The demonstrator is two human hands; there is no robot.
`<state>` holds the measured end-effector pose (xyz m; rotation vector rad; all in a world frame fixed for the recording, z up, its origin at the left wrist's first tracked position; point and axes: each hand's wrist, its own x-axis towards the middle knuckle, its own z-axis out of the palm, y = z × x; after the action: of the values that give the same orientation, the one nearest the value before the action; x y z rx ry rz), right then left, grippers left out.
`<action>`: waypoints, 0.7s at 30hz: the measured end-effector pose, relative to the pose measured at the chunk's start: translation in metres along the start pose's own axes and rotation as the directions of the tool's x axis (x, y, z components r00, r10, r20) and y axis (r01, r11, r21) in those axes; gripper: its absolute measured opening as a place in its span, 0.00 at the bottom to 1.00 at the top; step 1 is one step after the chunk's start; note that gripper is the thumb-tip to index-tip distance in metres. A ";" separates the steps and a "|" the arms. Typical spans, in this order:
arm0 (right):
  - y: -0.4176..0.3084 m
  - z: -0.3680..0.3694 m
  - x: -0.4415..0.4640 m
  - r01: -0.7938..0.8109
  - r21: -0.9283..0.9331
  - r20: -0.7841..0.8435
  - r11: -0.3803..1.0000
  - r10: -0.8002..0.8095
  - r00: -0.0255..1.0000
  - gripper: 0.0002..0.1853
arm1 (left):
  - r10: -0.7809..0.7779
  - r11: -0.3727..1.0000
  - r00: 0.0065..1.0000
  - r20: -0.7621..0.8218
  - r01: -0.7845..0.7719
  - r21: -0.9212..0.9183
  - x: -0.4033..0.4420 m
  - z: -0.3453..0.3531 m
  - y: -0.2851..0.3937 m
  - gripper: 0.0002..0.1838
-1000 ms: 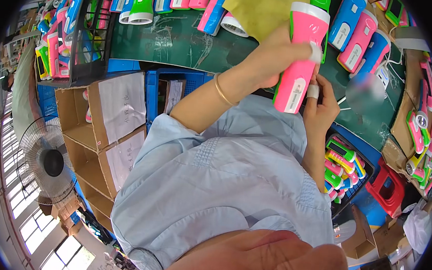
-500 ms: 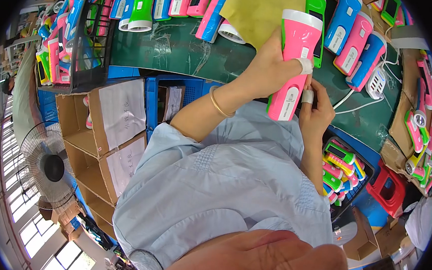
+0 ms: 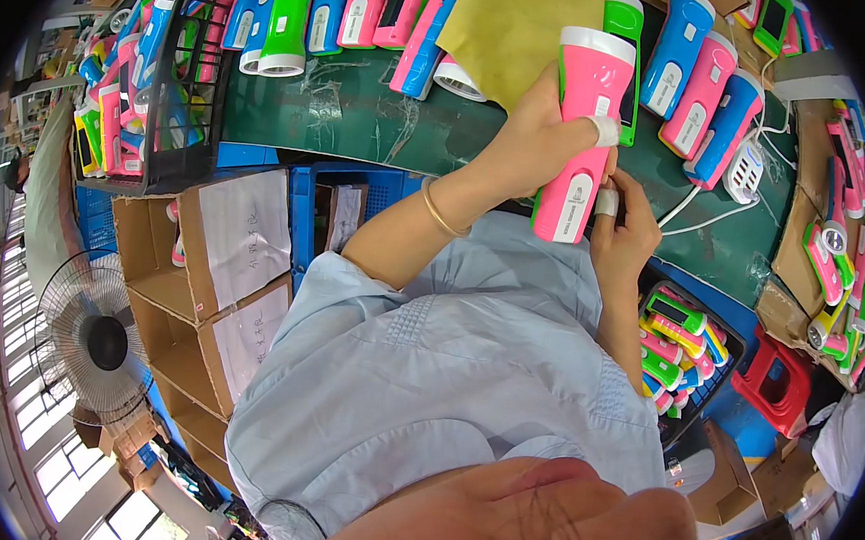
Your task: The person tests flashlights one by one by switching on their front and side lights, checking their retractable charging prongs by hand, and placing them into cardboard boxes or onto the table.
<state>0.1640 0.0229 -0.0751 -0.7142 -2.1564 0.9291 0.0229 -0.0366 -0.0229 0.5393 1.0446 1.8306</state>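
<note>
A pink flashlight (image 3: pixel 596 79) with a white head ring and green edging is upright in front of my chest, its white head pointing away from me. My left hand (image 3: pixel 545 140) is wrapped round its middle, the taped thumb lying across the front. Close beside the lower body is my right hand (image 3: pixel 629 227), with its fingers bent and drawn together and one fingertip taped. The flashlight partly hides those fingertips, so I cannot make out what they hold. A green flashlight (image 3: pixel 624 18) lies just behind, next to a yellow cloth (image 3: pixel 514 35).
Blue, pink and green flashlights (image 3: pixel 369 0) line the back of the green table (image 3: pixel 353 114). A black crate (image 3: pixel 180 82) stands left. On the right are a white multi-port charger (image 3: pixel 744 173) with cables and a bin of small flashlights (image 3: pixel 666 367). A fan (image 3: pixel 104 342) stands left.
The whole view has shifted slightly, with the table items lower in the frame. My left hand keeps its hold on the pink flashlight, and the right hand stays beside it.
</note>
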 end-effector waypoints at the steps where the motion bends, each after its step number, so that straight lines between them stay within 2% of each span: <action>1: 0.000 0.000 0.001 0.020 -0.007 -0.011 1.000 -0.020 1.000 0.10 | 0.006 1.000 1.000 0.008 -0.006 0.011 0.000 0.001 0.000 0.17; 5: 0.001 0.001 0.001 0.043 -0.018 -0.025 0.999 -0.043 0.999 0.09 | -0.021 0.999 0.997 0.074 0.018 0.041 0.002 -0.003 0.002 0.18; 8: 0.004 0.002 0.000 0.069 -0.008 -0.040 0.998 -0.069 0.997 0.09 | 0.002 0.982 0.999 0.033 -0.009 0.189 0.000 -0.006 -0.002 0.17; 14: 0.003 0.003 0.001 0.101 -0.021 -0.043 0.995 -0.102 0.994 0.08 | 0.094 0.973 0.995 -0.017 -0.089 0.212 -0.003 -0.004 -0.003 0.15; 21: 0.002 0.002 0.000 0.099 -0.036 -0.025 0.994 -0.100 0.995 0.08 | -0.060 0.998 0.997 -0.039 0.061 0.024 0.001 -0.002 0.004 0.15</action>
<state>0.1630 0.0233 -0.0781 -0.6265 -2.1686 0.8275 0.0188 -0.0370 -0.0203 0.4841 1.0992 1.7831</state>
